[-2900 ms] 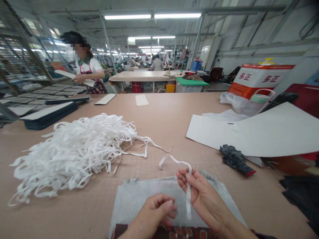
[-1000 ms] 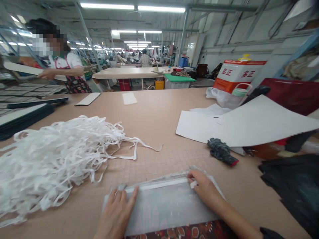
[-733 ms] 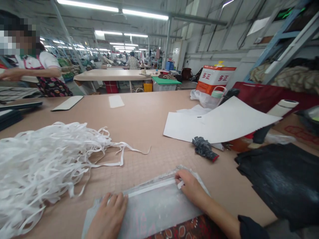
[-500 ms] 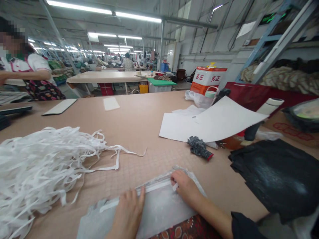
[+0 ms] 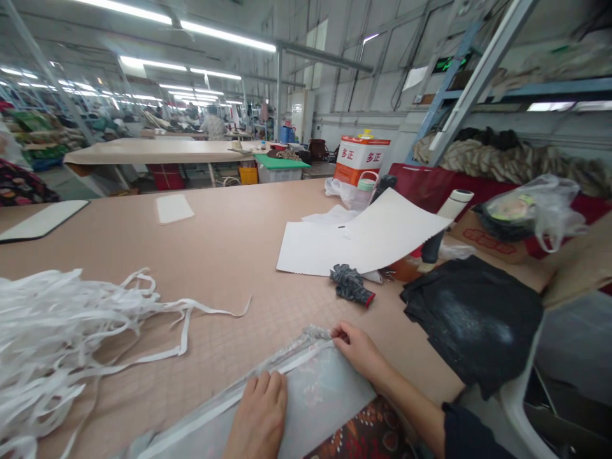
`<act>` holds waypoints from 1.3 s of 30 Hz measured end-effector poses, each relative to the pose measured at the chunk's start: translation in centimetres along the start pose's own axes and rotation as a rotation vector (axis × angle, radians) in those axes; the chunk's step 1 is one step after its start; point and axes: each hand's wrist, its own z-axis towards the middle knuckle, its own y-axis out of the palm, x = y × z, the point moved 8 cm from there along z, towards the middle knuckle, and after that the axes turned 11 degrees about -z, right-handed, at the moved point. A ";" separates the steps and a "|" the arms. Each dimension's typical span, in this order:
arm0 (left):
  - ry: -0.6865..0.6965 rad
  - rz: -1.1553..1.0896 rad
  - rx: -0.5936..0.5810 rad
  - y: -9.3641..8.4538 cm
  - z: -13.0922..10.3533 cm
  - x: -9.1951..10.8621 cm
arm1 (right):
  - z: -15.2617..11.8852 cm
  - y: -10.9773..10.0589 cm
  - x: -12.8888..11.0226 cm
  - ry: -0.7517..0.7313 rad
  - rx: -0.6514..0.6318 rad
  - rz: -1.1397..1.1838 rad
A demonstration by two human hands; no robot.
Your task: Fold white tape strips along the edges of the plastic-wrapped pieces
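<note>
A pale, thin fabric (image 5: pixel 315 401) lies at the table's front edge, with a white strip (image 5: pixel 205 417) running along its far side. My left hand (image 5: pixel 262 408) presses on the fabric and strip, its fingers together and curled; whether it grips anything is hidden. At the fabric's far right corner, my right hand (image 5: pixel 356 347) pinches the edge of the fabric. Dark red patterned cloth (image 5: pixel 363 430) shows below the pale fabric, near my right forearm. A tangled heap of white strips (image 5: pixel 43 331) lies to the left.
White sheets (image 5: pixel 329 245), a grey glove (image 5: pixel 351 285) and black material (image 5: pixel 478 319) lie on the tabletop (image 5: pixel 224 236) toward the right. Behind are a red-and-white box (image 5: pixel 361 159) and a bottle (image 5: pixel 454 205). A pale board (image 5: pixel 43 220) is at the far left.
The view has turned right. My right hand has moved to the fabric's far corner, and the fabric and strip reach further toward the lower left. The person at the left is mostly out of view.
</note>
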 end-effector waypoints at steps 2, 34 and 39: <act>-0.003 0.006 0.013 -0.2 0.0 0.1 | 0.0 0.1 -0.2 -0.008 0.004 -0.005; -0.152 0.112 -0.069 0.8 -3.3 -2.0 | -0.6 -0.6 -3.1 -0.094 0.011 -0.261; -0.153 0.120 -0.062 0.6 -3.0 -1.7 | -0.6 -0.5 -3.1 -0.098 0.020 -0.274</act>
